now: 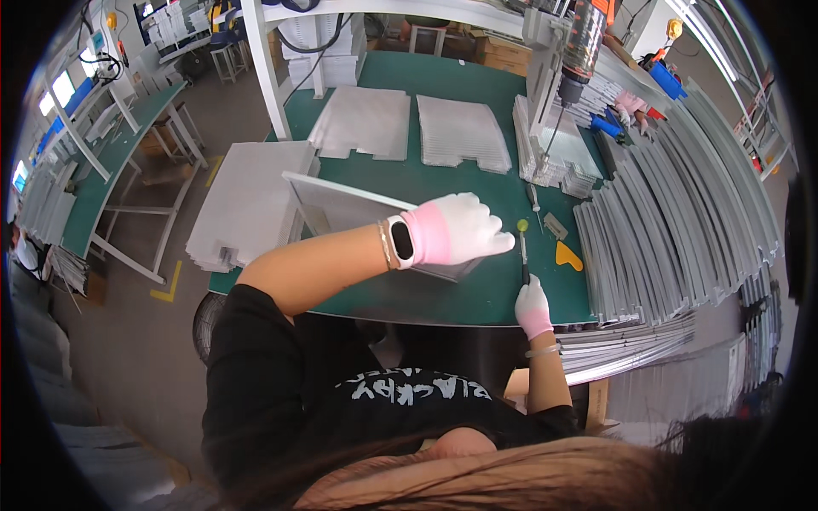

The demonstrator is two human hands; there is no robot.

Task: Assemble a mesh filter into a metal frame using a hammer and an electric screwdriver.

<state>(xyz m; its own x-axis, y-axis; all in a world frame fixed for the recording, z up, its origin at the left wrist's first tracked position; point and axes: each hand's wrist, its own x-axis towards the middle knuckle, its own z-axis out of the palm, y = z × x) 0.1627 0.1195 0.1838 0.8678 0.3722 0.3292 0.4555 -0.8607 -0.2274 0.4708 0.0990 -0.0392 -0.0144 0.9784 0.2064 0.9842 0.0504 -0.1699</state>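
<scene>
A thin grey framed panel (336,204) stands tilted on the green table, its right part hidden behind my left hand and wrist. My left hand (460,228), in a white glove with a pink cuff, is closed at the panel's right end; the fingers' undersides are hidden. In my right hand (533,307), gloved the same way, is a slim tool (525,266) with a dark handle and a thin metal shaft pointing away from me. By its tip shows a small yellow-green round piece (522,225). To its right lie a yellow scraper (568,256) and a small grey plate (555,226).
Flat panels are stacked at the left (247,196), the back middle (460,132) and the back right (562,157). A screwdriver-like tool (534,200) lies beyond the yellow-green piece. An electric driver (584,60) hangs overhead. Long metal frames (673,204) fill the right side.
</scene>
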